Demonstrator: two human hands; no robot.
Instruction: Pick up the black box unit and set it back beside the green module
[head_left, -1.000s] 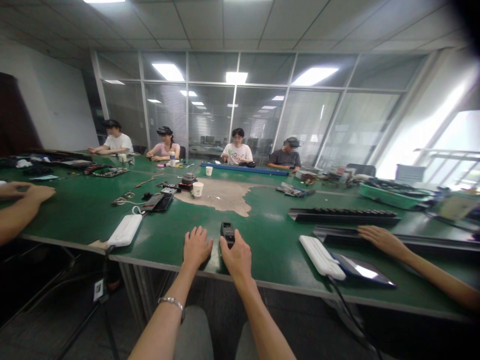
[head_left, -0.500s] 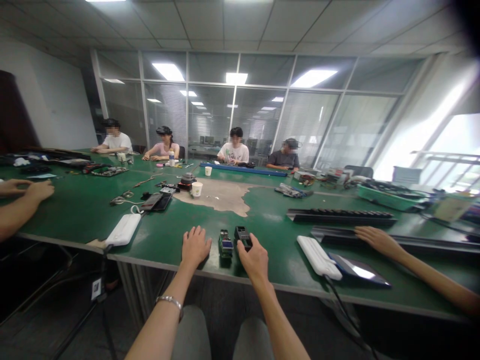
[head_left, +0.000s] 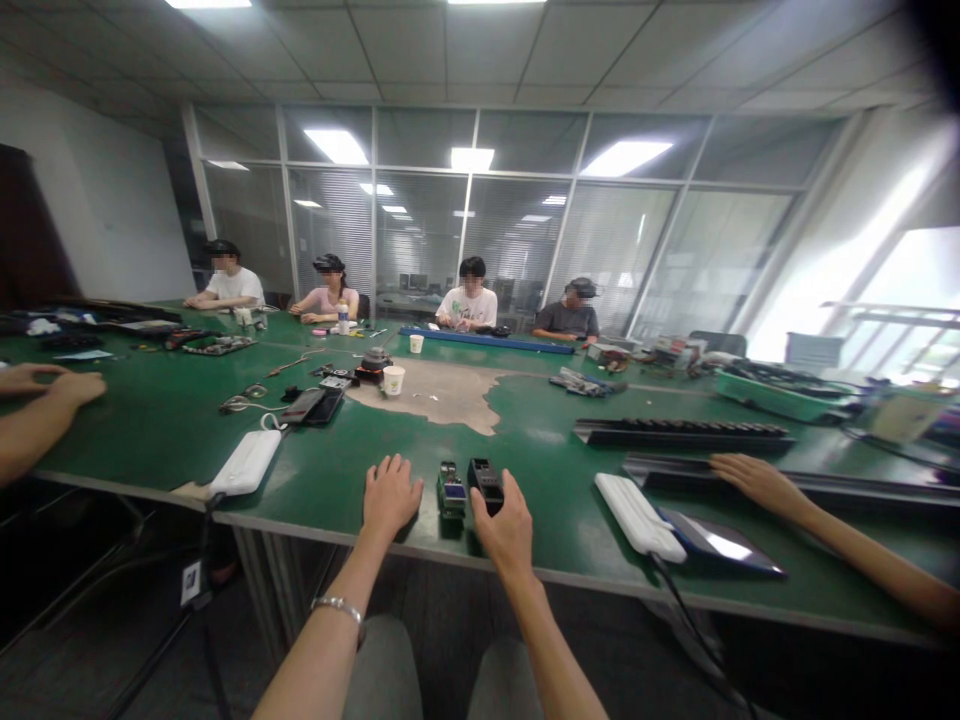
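Note:
My left hand point(head_left: 390, 495) lies flat on the green table point(head_left: 330, 480) near its front edge, fingers spread, holding nothing. Just right of it a small dark part with a green board point(head_left: 450, 490) lies on the table. My right hand point(head_left: 506, 525) is closed around a small black device point(head_left: 485, 482), held just above the table beside that part. A bracelet circles my left wrist.
A white power bank point(head_left: 244, 462) lies to the left, another white block point(head_left: 640, 515) and a dark tablet point(head_left: 712, 543) to the right. Other people's hands rest at the far left point(head_left: 56, 385) and right point(head_left: 754, 480). Paper cups, cables, long black trays and several seated people fill the far side.
My right hand lifted the black device off the dark part and shifted right, uncovering the green board part. It then drifted slightly back left. My left hand stayed flat.

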